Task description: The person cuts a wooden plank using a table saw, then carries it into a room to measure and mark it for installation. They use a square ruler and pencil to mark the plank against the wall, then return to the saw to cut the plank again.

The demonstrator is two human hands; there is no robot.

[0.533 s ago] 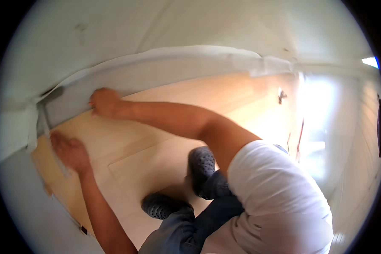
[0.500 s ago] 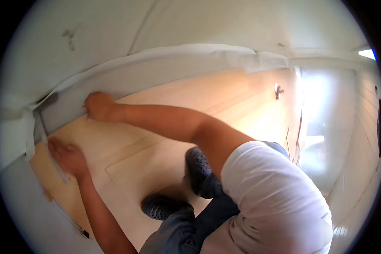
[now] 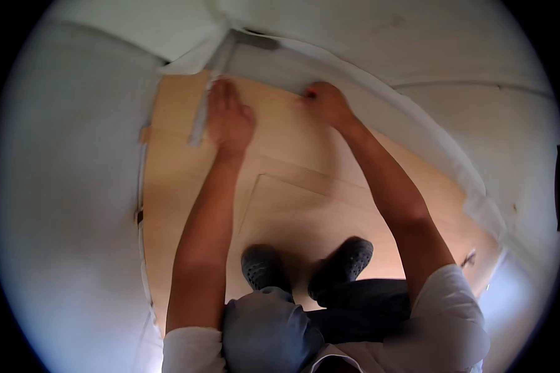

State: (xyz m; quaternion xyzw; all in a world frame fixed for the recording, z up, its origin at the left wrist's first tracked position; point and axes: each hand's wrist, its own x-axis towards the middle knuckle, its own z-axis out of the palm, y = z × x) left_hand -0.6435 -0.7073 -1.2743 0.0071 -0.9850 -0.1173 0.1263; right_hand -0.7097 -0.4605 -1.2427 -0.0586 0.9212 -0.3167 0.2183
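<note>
Your view has swung round, bringing the corner [image 3: 231, 32] from the left to beyond the far end of the wooden floor [image 3: 280, 140]. Along the floor's far edge runs a grey band [image 3: 274, 69]; a wall [image 3: 68, 186] bounds its left edge, and board stretches between your hands and shoes [image 3: 342, 267]. Over the floor's far-left part lies a narrow, straight, pale grey strip [image 3: 197, 129]. Your left hand [image 3: 231, 121] is beside it, fingers straight and together; your right hand [image 3: 331, 105] curls near the band, any pinch impossible to tell.

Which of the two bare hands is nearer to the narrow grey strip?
The left bare hand, stretched out flat alongside the narrow grey strip; the right bare hand is curled and farther right.
</note>
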